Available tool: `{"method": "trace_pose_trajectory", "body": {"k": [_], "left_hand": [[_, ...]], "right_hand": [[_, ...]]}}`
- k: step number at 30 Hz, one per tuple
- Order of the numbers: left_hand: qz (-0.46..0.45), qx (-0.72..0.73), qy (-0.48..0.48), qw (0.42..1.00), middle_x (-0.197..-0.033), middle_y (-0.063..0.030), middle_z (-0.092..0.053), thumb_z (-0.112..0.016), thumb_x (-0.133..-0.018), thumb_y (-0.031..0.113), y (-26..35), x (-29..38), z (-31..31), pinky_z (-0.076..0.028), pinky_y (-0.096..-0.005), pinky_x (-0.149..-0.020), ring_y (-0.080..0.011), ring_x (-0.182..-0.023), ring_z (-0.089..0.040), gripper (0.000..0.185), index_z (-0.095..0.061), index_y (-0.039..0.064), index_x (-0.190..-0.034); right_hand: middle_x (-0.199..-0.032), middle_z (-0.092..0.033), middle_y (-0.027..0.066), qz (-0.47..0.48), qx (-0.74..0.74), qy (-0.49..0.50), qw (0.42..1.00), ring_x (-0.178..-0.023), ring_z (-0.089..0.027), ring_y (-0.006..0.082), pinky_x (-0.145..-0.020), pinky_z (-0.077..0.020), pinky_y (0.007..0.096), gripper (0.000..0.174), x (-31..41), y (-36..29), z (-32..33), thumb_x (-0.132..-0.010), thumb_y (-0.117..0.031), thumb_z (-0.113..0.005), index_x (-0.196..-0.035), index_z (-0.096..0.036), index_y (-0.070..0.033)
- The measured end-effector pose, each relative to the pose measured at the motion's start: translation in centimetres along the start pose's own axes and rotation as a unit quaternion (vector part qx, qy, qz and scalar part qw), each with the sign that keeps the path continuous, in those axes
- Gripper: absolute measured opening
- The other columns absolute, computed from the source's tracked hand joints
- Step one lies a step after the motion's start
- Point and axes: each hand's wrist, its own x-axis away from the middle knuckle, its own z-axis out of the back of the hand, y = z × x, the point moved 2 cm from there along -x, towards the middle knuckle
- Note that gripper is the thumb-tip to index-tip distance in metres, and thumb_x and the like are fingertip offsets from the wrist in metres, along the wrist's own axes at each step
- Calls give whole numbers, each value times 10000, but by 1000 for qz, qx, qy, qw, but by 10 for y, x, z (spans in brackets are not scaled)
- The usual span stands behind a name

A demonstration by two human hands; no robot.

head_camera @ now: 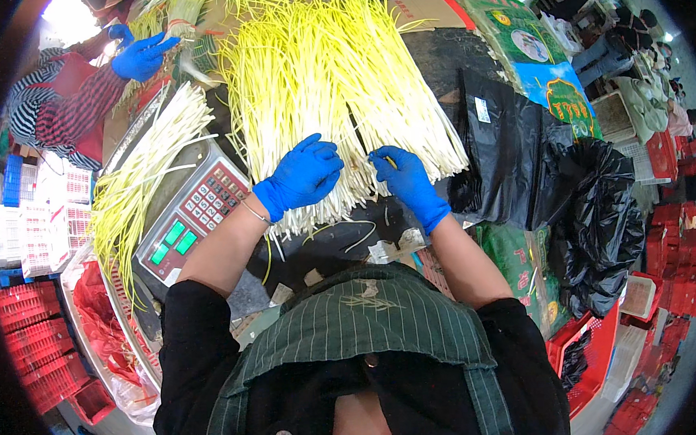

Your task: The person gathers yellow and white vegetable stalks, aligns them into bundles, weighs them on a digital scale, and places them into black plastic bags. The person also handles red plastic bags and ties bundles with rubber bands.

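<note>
A wide layer of yellow chives (291,71), white at the stem ends, lies in front of me with the ends towards my body. My left hand (300,175), in a blue glove, rests over the white ends with its fingers loosely bent; no held thing shows in it. To its right, beside a gap between two bunches, my right hand (409,184) wears a matching glove. Its thumb and fingertips are pinched together, and a small yellow piece (391,162) shows between the fingers. On the left, a digital scale (204,205) with lit displays carries another chive bunch (147,164).
Black plastic bags (499,154) lie at the right, near green printed sacks (511,46). A co-worker's blue-gloved hand (144,56) is at the far left by tied chives. A crate with red netting (100,316) stands lower left; a red crate (595,358) stands lower right.
</note>
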Motion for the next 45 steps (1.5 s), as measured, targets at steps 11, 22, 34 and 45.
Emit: {"method": "trace_pose_trajectory", "body": {"k": [11,22,34,45], "left_hand": [[52,16,9,999,-973,-149,-600,-584,-814,169,5,-9,-2,-388,-447,-984,-320,-950,-574,267,-603,66,-1059],[75,-94,-15,993,-864,-77,-605,-595,-768,165,-4,-34,-31,-449,-390,-792,-280,-845,-588,218,-651,130,-976],[89,-64,8,994,-839,-101,-607,-608,-790,153,-4,-29,-32,-447,-401,-782,-294,-844,-566,114,-656,87,-869],[139,98,172,970,-952,-132,-632,-556,-841,0,9,-23,15,-469,-385,-822,-314,-888,-589,372,-598,102,-1196]], "right_hand": [[-812,-658,212,110,294,-43,948,-711,-651,338,-646,-508,417,364,-9,1,-22,-895,-302,-564,-1147,-589,-40],[-744,-638,114,-117,-64,-162,978,-617,-604,174,-542,-483,299,301,-17,-16,-8,-921,-252,-542,-997,-608,32],[-698,-630,101,-98,-93,71,988,-602,-601,162,-552,-477,307,254,-21,0,6,-918,-197,-507,-897,-610,34],[-699,-621,173,-11,225,-63,972,-554,-597,261,-502,-471,388,180,63,24,-28,-913,-182,-491,-960,-570,-27]]}}
